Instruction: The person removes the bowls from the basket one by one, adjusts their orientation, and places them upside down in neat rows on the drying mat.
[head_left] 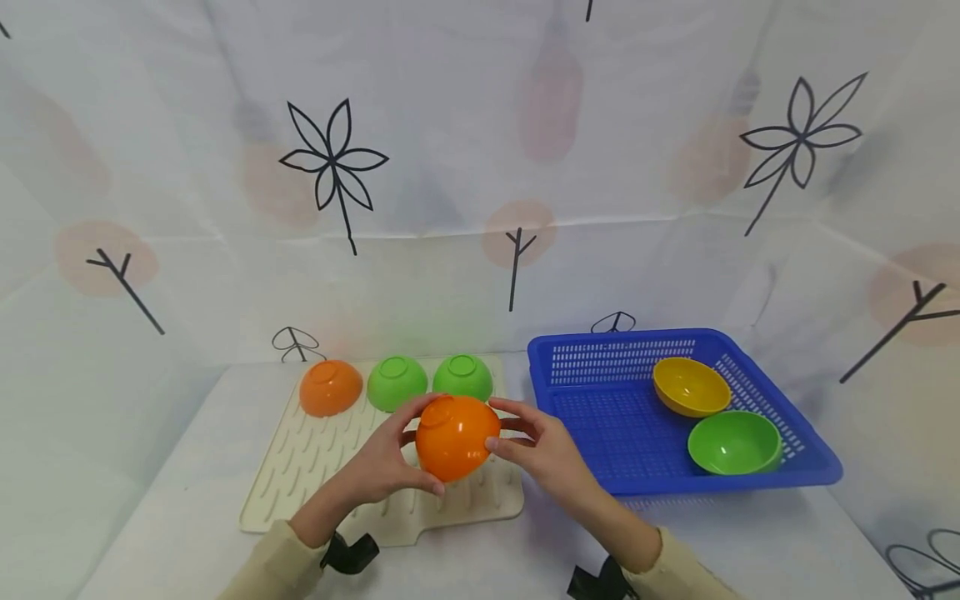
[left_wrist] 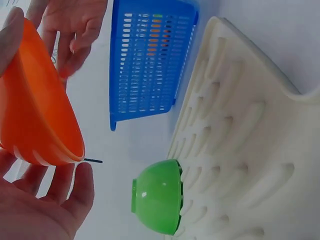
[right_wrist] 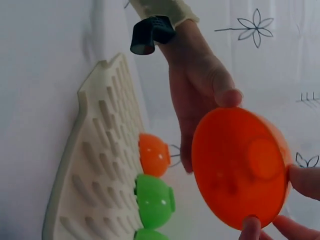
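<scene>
Both hands hold an orange bowl (head_left: 456, 442) above the front of a cream drying rack (head_left: 292, 475), the bowl tilted with its base up and toward the back. My left hand (head_left: 384, 454) grips it from the left, thumb low near the rim and fingers round the far side. On the other side my right hand (head_left: 543, 446) pinches the bowl, its thumb on the near face. In the right wrist view the left thumb touches the rim of the bowl (right_wrist: 235, 170). Another orange bowl (head_left: 330, 388) and two green bowls (head_left: 397, 383) stand upside down along the rack's back.
A blue basket (head_left: 585, 450) stands to the right on the white table (head_left: 187, 500). Inside it, at its right side, lie a yellow bowl (head_left: 692, 387) and a green bowl (head_left: 735, 442). A patterned white cloth (head_left: 450, 275) hangs behind the table.
</scene>
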